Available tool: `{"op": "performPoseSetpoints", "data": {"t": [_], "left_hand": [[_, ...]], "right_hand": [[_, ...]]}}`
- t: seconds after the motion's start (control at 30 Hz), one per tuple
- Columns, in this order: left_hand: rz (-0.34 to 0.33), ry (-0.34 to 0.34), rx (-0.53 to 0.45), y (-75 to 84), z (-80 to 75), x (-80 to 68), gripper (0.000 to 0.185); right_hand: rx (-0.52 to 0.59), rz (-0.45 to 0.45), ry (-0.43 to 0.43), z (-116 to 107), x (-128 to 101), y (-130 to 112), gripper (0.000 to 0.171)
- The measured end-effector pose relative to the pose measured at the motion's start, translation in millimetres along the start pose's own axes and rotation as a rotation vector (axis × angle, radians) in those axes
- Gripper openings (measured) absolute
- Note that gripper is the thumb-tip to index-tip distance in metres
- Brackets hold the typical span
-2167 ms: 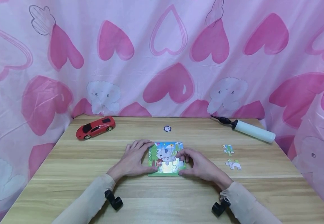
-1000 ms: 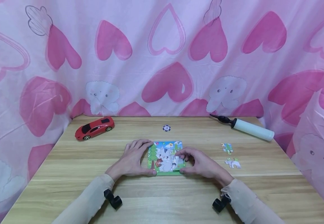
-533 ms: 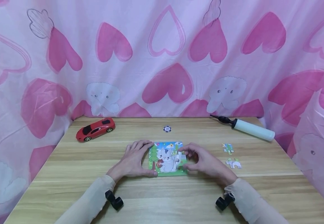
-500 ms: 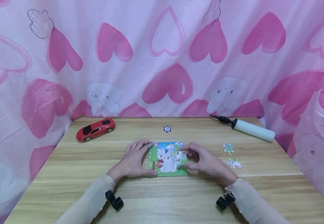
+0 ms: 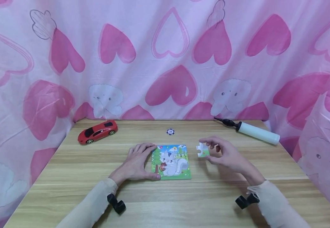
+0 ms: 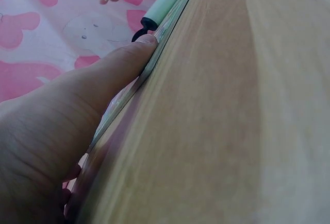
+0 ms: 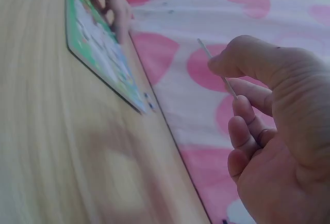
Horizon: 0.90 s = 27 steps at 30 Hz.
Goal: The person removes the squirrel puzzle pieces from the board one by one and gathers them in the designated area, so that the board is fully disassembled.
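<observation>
In the head view, a square jigsaw puzzle board [image 5: 171,161] with a white squirrel picture lies on the table. My left hand [image 5: 136,163] holds its left side, the thumb on the near corner and the fingers at the far corner. The left wrist view shows that thumb lying along the edge of the board [image 6: 147,72]. To the right of the board, my right hand [image 5: 226,155] pinches a white and green jigsaw piece [image 5: 203,150] between thumb and fingers, raised over the table. Edge-on in the right wrist view, the piece [image 7: 203,46] looks thin.
A red toy car [image 5: 97,132] stands at the back left of the wooden table [image 5: 159,202]. A poker chip [image 5: 170,131] lies behind the board. At the back right is a pale green hand pump [image 5: 258,133] with a black nozzle. A pink heart-patterned curtain [image 5: 170,85] hangs behind.
My right hand has lifted the jigsaw piece off the board's right side and moved right with it. It now covers the loose pieces seen there before. The left hand stays in place.
</observation>
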<state>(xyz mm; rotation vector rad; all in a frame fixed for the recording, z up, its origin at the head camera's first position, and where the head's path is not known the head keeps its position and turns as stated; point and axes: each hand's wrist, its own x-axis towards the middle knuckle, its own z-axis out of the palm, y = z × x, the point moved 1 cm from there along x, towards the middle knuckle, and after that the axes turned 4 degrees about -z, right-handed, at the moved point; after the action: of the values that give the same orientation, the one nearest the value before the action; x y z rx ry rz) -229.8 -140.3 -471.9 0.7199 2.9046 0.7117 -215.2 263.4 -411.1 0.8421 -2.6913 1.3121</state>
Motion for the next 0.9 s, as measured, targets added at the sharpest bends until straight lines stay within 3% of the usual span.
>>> {"op": "performPoseSetpoints", "data": {"t": [0.43, 0.9], "left_hand": [[-0.013, -0.007, -0.001, -0.4, 1.0, -0.6, 0.131], [-0.006, -0.001, -0.001, -0.2, 0.2, -0.5, 0.129]], "right_hand": [[-0.022, -0.114, 0.101, -45.3, -31.9, 5.5, 0.061], [-0.101, -0.089, 0.123, -70.5, -74.1, 15.9, 0.061]]}}
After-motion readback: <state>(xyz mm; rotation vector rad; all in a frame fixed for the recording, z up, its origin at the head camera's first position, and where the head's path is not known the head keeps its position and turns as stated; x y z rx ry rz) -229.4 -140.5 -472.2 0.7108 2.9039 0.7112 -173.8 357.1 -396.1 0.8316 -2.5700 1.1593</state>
